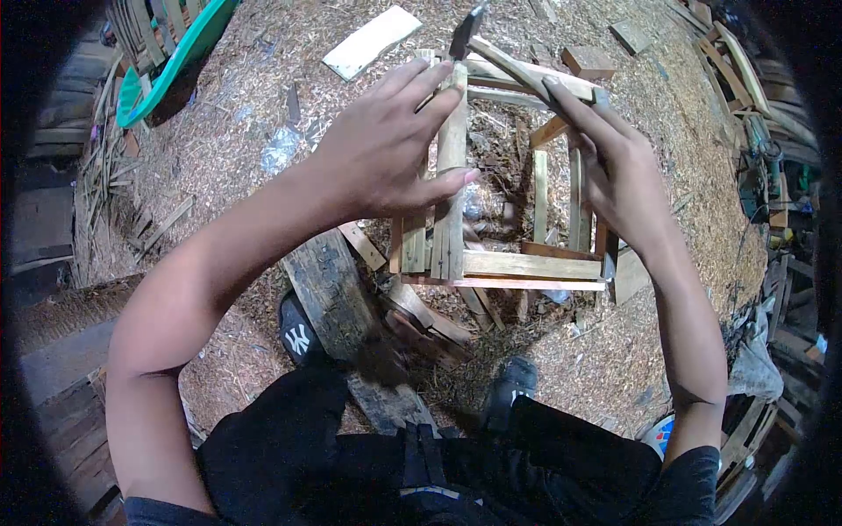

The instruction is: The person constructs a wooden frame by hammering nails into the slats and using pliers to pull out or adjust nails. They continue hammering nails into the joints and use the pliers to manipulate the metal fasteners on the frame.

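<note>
One crate: a slatted wooden crate (526,263) stands on the sawdust floor (246,131) just ahead of my knees, open at the top.
Inside it: only sawdust and a few wood scraps, seen between the slats.
Upright slat: a pale upright slat (452,219) stands at the crate's near left corner, touching the near rail.
Left hand: my left hand (395,140) is closed around that slat near its top, fingers over the far side, thumb pressed on the near face.
Right hand: my right hand (614,175) lies on the crate's right side, fingers stretched together along the top rail (526,74); I cannot tell whether it grips anything.
Above the crate: a dark tool head (465,31) shows past my left fingertips; too unclear to name.
Near me: a weathered log (338,289) lies beside the crate's left corner.
Farther out: a white board (373,41) and a green chair (180,57) sit well apart on the sawdust.
</note>
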Demonstrator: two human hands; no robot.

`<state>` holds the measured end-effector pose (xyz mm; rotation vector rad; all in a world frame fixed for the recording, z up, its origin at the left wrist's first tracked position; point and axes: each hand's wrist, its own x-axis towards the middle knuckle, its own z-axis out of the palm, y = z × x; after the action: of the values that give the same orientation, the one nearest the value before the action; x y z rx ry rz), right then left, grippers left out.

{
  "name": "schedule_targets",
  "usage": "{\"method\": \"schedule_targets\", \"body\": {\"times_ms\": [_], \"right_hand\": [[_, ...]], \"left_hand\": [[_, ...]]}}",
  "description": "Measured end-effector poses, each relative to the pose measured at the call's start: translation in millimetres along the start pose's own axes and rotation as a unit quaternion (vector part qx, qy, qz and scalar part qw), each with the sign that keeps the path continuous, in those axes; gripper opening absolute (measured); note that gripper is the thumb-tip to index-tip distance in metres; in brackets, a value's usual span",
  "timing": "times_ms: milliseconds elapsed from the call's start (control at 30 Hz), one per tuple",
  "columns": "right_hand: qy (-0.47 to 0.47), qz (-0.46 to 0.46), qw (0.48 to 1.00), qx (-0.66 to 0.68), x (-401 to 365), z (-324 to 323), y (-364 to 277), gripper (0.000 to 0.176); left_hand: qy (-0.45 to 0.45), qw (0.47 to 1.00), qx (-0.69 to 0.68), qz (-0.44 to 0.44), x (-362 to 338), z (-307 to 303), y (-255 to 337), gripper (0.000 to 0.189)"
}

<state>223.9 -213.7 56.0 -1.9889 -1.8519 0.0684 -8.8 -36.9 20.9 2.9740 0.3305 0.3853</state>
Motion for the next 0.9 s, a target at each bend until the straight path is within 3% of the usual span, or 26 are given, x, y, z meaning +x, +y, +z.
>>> {"method": "schedule_targets", "body": {"times_ms": [67, 133, 167, 200, 267, 333, 433, 567, 667, 900], "right_hand": [[-0.013, 0.025, 1.000, -0.008, 1, -3, 0, 0.077], [0.055, 0.000, 0.996, 0.077, 4, -2, 3, 0.082], [0.098, -0.057, 0.991, 0.070, 6, -3, -1, 0.084], [0.098, -0.058, 0.991, 0.069, 5, -1, -3, 0.084], [-0.022, 0.029, 0.999, -0.013, 1, 2, -4, 0.079], [-0.020, 0.028, 0.999, -0.002, 3, 0, -3, 0.078], [0.101, -0.036, 0.990, 0.086, 5, 2, -2, 0.082], [0.006, 0.008, 0.999, -0.032, -2, 6, -5, 0.080], [0.027, 0.006, 0.999, 0.044, -1, 6, 2, 0.083], [0.008, 0.019, 1.000, 0.012, -2, 1, -1, 0.091]], "left_hand": [[0.006, 1.000, -0.005, 0.008, 0, 2, -2, 0.084], [0.012, 1.000, -0.011, 0.012, -2, 2, -2, 0.085], [0.013, 1.000, -0.014, 0.008, -2, 2, -2, 0.085], [0.014, 1.000, -0.017, 0.004, -2, 2, -1, 0.085], [0.013, 1.000, -0.009, 0.010, -1, 2, -3, 0.085], [0.010, 1.000, -0.001, 0.017, 0, 3, -3, 0.085], [0.025, 1.000, -0.011, 0.010, -3, 6, -3, 0.083], [0.020, 1.000, -0.009, 0.012, -1, 2, -2, 0.082], [0.017, 1.000, -0.008, 0.015, 0, 1, -1, 0.082], [0.005, 1.000, 0.001, 0.010, 1, -1, -1, 0.083]]}}
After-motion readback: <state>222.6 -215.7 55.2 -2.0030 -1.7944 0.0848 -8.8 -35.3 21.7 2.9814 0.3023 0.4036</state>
